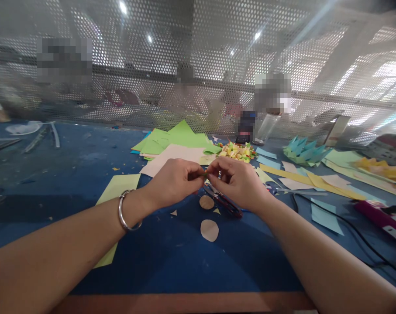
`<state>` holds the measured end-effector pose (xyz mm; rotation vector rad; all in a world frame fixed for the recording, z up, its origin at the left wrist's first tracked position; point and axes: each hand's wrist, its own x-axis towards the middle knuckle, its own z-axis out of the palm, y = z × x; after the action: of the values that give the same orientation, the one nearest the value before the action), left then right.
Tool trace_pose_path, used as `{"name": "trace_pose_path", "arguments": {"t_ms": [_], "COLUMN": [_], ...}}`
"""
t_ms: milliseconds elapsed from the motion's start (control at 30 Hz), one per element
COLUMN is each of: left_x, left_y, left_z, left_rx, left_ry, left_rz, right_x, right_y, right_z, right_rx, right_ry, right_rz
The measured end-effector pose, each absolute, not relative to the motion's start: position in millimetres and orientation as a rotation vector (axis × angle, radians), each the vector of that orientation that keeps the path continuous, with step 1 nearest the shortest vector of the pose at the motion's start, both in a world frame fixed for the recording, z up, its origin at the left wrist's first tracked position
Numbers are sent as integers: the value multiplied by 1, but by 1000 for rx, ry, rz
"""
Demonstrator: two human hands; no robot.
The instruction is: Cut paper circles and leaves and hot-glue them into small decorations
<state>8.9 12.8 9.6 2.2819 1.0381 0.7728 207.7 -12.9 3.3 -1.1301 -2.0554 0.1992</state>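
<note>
My left hand (176, 179) and my right hand (235, 181) meet over the table, fingertips pinched together. Between them is a small green piece (205, 174), mostly hidden by the fingers; its exact kind cannot be made out. Under my right hand lies a pair of scissors (228, 205) with dark red handles, blades partly covered. A tan disc (206, 202) and a pale paper circle (209, 230) lie flat just below my hands, with small paper scraps (174, 213) beside them. A yellow-green paper strip (119, 187) lies partly beneath my left forearm.
Green paper sheets (181, 136) and a pale pink sheet (171, 155) lie behind my hands, near a heap of small yellow and orange pieces (237, 151). To the right are folded blue paper (304, 151), paper strips and a magenta power strip (379, 218) with black cable. A perforated screen (191, 52) stands behind.
</note>
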Motion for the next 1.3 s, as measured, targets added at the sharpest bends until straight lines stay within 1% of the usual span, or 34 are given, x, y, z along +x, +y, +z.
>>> {"name": "trace_pose_path", "arguments": {"t_ms": [133, 333, 467, 800, 1067, 1300], "left_x": [8, 9, 10, 6, 3, 3], "left_y": [14, 19, 20, 27, 23, 26], "left_z": [9, 9, 9, 3, 11, 9], "left_rx": [2225, 1895, 1785, 1816, 1793, 1836], "left_ry": [1047, 926, 855, 839, 843, 823], "left_rz": [760, 630, 628, 637, 562, 563], "right_x": [208, 210, 212, 213, 213, 214], "right_y": [-14, -14, -12, -9, -12, -10], "right_z": [5, 7, 7, 7, 11, 12], "right_rx": [-1118, -1154, -1151, -1133, -1113, -1111], "right_ry": [-2055, -2007, -1964, -1933, -1858, -1832], "right_rz": [227, 367, 442, 578, 811, 849]}}
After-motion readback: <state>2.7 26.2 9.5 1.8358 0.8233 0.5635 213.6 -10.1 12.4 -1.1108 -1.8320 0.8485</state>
